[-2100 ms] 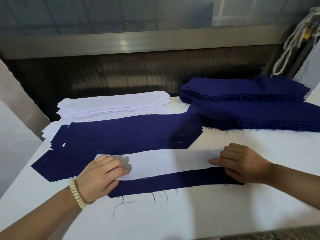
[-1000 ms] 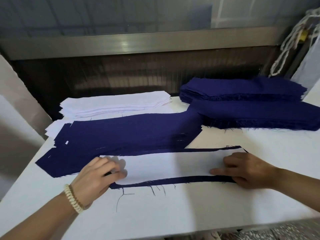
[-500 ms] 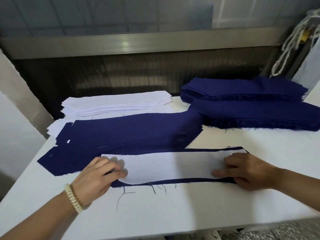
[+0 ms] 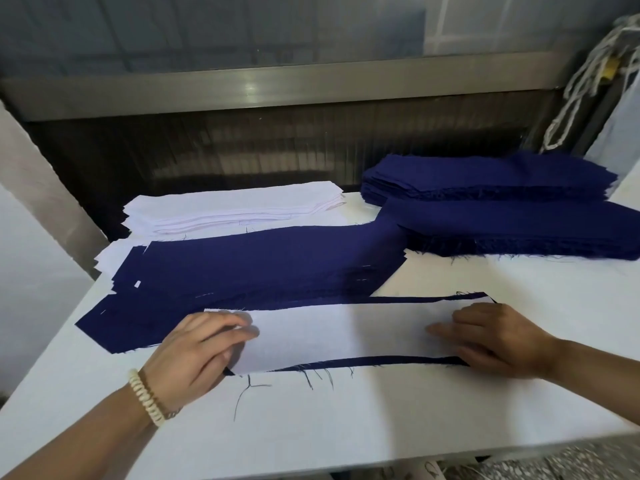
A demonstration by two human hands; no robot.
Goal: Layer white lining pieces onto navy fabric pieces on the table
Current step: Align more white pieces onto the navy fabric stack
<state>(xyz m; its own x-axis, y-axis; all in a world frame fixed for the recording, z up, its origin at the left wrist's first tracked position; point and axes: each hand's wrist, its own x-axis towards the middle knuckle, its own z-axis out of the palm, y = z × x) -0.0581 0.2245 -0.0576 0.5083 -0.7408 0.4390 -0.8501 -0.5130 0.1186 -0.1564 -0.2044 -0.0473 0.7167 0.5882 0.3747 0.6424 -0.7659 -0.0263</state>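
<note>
A long white lining piece point(image 4: 346, 336) lies on a navy fabric piece point(image 4: 398, 360) at the front of the table point(image 4: 346, 427). Only thin navy strips show along its far and near edges. My left hand point(image 4: 197, 355), with a beaded bracelet on the wrist, pinches the left end of the lining with bent fingers. At the right end, my right hand point(image 4: 491, 339) presses down with fingers stretched out flat. Loose navy threads trail from the near edge.
Behind lies a spread pile of navy pieces point(image 4: 259, 265), with a stack of white lining pieces point(image 4: 232, 209) beyond it. Two thick navy stacks point(image 4: 502, 209) sit at the back right. A metal rail and dark wall run behind the table. White cords point(image 4: 581, 84) hang at the far right.
The white lining slid away from me across the navy piece, so navy now shows as thin strips on both long edges. Both hands stay at its ends; little has moved in the last half second.
</note>
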